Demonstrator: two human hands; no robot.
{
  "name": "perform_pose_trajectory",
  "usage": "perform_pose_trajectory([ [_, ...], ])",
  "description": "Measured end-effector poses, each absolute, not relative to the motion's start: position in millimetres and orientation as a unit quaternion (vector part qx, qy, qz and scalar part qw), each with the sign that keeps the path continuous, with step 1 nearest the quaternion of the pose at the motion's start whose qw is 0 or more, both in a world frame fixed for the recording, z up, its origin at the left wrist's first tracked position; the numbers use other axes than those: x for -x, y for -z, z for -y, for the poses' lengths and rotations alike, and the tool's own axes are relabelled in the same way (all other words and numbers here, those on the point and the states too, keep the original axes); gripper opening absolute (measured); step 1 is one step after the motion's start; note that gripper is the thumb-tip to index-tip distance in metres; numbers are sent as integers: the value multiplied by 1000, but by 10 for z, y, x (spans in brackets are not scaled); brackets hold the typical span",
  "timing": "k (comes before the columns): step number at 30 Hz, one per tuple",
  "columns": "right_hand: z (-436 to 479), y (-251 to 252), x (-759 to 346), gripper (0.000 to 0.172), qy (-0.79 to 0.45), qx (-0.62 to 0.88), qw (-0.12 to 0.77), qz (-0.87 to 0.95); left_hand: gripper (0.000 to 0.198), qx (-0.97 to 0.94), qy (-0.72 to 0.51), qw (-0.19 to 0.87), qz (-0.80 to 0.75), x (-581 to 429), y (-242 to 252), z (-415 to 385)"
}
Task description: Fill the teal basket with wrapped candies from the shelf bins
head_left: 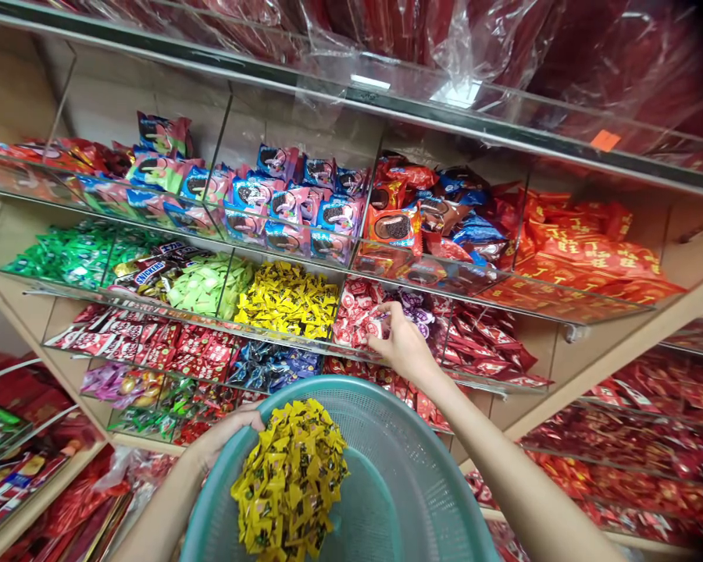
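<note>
My left hand (228, 434) is closed on the left rim of a green plastic basket (387, 437); part of its fingers is hidden behind the rim. In the basket's left half lies a heap of yellow-wrapped candies (293, 484). My right hand (401, 339) reaches into a shelf compartment of red-and-white wrapped candies (357, 300). Its thumb and forefinger are bent and apart, right at the candies, with nothing visibly lifted. Purple-and-white wrapped candies (415, 308) lie just behind that hand. More yellow candies (290, 300) fill the compartment to the left.
Clear dividers and front panels split the shelves. Above are blue-and-pink packets (284, 203), round-cookie packets (395, 226) and orange-red bags (591, 250). Snickers bars (164, 264) and green candies (76, 254) sit left. A glass shelf edge (363, 97) runs overhead; more candy shelves (633, 421) stand right.
</note>
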State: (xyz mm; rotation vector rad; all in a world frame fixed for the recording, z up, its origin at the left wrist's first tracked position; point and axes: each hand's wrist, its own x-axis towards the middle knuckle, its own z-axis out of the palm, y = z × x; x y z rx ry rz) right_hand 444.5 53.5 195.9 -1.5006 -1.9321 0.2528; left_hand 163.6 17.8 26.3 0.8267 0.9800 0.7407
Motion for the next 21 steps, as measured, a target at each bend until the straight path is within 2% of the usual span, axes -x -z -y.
perform_pose_trajectory([
  [3,-367,-2006,-4495,49,-360,495,422,669,49,-374,-336,738,-450,-1633,-246,-179],
  [5,-232,-2029,-4526,49,-531,435,426,589,50,-371,-335,740,-451,-1636,-244,-178],
  [7,-121,-2031,-4566,47,-632,386,413,531,49,-372,-332,740,-451,-1641,-251,-177],
  [10,-34,-1995,-4638,44,-693,346,401,490,48,-375,-324,743,-450,-1649,-267,-177],
  [13,-12,-1885,-4692,44,-708,336,367,501,48,-373,-319,745,-451,-1651,-272,-176],
  [16,-6,-1589,-4716,46,-673,382,262,577,49,-372,-328,741,-453,-1650,-271,-173],
  [18,1,-1274,-4722,49,-594,458,147,645,50,-374,-331,736,-457,-1647,-269,-171],
  [21,22,-780,-4716,54,-351,553,9,756,51,-378,-332,733,-458,-1638,-255,-175],
])
